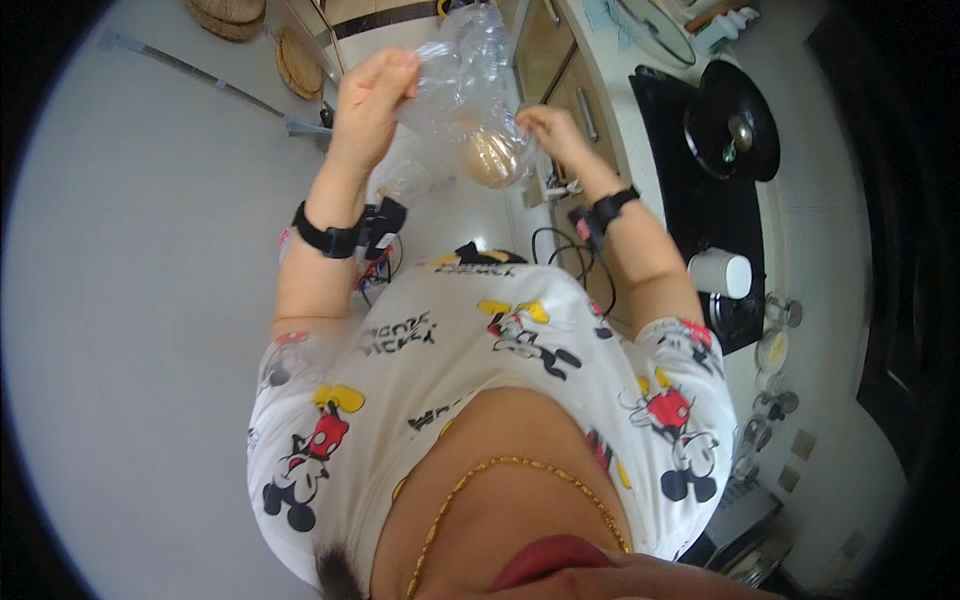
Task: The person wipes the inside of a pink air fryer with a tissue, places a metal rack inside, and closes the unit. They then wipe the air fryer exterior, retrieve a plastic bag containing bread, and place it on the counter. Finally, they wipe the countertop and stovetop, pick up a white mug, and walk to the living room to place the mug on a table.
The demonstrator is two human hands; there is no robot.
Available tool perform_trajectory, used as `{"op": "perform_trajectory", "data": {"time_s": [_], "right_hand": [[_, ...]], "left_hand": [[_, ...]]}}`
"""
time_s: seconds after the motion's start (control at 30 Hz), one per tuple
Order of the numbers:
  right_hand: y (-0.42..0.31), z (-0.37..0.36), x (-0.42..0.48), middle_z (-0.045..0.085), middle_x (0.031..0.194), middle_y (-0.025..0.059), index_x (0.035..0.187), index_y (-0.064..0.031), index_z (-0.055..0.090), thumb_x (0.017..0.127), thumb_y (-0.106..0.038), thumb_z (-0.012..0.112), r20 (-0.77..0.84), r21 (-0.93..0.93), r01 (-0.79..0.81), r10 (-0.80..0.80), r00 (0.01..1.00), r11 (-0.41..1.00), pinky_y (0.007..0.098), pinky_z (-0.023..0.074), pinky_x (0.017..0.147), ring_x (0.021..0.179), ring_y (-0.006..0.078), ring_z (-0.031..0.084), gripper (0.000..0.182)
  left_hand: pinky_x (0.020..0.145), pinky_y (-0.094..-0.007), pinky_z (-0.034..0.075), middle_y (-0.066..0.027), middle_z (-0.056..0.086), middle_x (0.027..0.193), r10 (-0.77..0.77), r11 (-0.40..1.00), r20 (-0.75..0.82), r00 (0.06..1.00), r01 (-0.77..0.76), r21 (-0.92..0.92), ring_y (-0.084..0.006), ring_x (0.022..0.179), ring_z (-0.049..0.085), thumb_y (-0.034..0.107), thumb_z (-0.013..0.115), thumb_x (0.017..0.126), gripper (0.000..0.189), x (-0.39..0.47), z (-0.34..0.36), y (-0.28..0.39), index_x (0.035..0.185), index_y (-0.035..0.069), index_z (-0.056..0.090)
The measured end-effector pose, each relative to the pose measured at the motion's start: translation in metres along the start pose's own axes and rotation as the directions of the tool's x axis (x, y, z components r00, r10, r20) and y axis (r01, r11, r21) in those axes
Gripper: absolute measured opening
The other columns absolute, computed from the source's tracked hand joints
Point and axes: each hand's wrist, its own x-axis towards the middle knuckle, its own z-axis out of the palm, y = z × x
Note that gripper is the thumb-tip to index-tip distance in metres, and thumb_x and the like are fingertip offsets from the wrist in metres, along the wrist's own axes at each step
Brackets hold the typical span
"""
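Observation:
My left hand point(375, 101) pinches the upper left side of a clear plastic bag point(472, 56), held up in front of me. On the bag's right side, the fingertips of my right hand point(553, 133) grip the film. A round, tan, shiny thing point(495, 159) shows through the plastic low in the bag, between my hands. Its exact kind cannot be told through the glare and folds. Each of my wrists wears a black strap with a small device.
To the right runs a counter with a black cooktop point(675, 202), a black wok point(739, 124) holding a metal ladle point(740, 133), a white canister point(720, 273) and several jars. Drawers with handles point(587, 112) front it. Black cables point(577, 251) hang below. Woven baskets point(298, 64) and a long pole point(214, 81) are left.

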Motion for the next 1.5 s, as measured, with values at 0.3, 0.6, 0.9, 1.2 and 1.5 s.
{"op": "perform_trajectory", "data": {"time_s": [0.3, 0.6, 0.9, 1.2, 1.5], "right_hand": [[0.024, 0.016, 0.001, 0.065, 0.087, 0.0031, 0.096, -0.0026, 0.064, 0.088, -0.010, 0.051, 0.236, 0.379, -0.449, 0.385, 0.892, 0.809, 0.0259, 0.0450, 0.074, 0.080, 0.0121, 0.058, 0.017], [0.014, 0.020, -0.022, 0.057, 0.087, -0.0023, 0.102, -0.0047, 0.060, 0.093, -0.040, 0.049, 0.331, 0.593, -0.506, 0.384, 0.862, 0.626, 0.0225, 0.0399, 0.070, 0.079, 0.0074, 0.049, 0.038], [0.006, 0.058, 0.004, 0.049, 0.065, -0.0045, 0.078, -0.0050, 0.059, 0.083, -0.027, 0.068, 0.451, 0.385, -0.554, 0.373, 0.811, 0.738, 0.0216, 0.0353, 0.053, 0.060, 0.0059, 0.042, 0.024], [0.098, 0.199, 0.060, 0.058, 0.076, 0.0005, 0.083, -0.0054, 0.061, 0.087, -0.017, 0.060, 0.406, 0.419, -0.763, 0.650, 0.643, 0.492, 0.0293, 0.0443, 0.060, 0.068, 0.0113, 0.052, 0.013], [0.060, 0.279, 0.178, 0.057, 0.062, 0.0103, 0.067, -0.0102, 0.058, 0.071, -0.023, 0.054, 0.642, -0.428, 0.014, 0.293, 0.708, 0.904, 0.0400, 0.0397, 0.051, 0.054, 0.0255, 0.051, 0.014]], "left_hand": [[0.061, -0.0191, 0.031, 0.0018, 0.050, 0.072, 0.051, 0.972, -0.161, 0.986, -0.087, -0.219, -0.0064, 0.065, 0.040, 0.025, 0.051, 0.095, 0.026, 0.016, -0.016, 0.006, 0.078, 0.005, 0.056], [0.068, -0.0224, 0.038, -0.0026, 0.053, 0.076, 0.021, 0.947, -0.437, 0.899, -0.159, -0.280, -0.0113, 0.069, 0.044, 0.021, 0.051, 0.094, 0.021, 0.017, -0.066, -0.030, 0.082, 0.004, 0.055], [0.057, -0.0236, 0.033, -0.0020, 0.049, 0.070, -0.324, 0.930, -0.778, 0.538, 0.029, -0.367, -0.0103, 0.062, 0.041, 0.023, 0.045, 0.096, 0.025, -0.036, -0.137, -0.115, 0.081, 0.005, 0.052], [0.056, -0.0215, 0.033, 0.0007, 0.051, 0.065, -0.423, 0.892, -0.664, 0.616, 0.411, -0.187, -0.0071, 0.060, 0.042, 0.023, 0.049, 0.094, 0.027, -0.065, -0.173, -0.209, 0.077, 0.003, 0.057], [0.058, -0.0236, 0.042, -0.0031, 0.057, 0.068, -0.570, 0.715, -0.689, 0.448, 0.684, -0.147, -0.0098, 0.062, 0.052, 0.022, 0.050, 0.094, 0.029, -0.077, -0.237, -0.349, 0.077, 0.000, 0.058]]}}
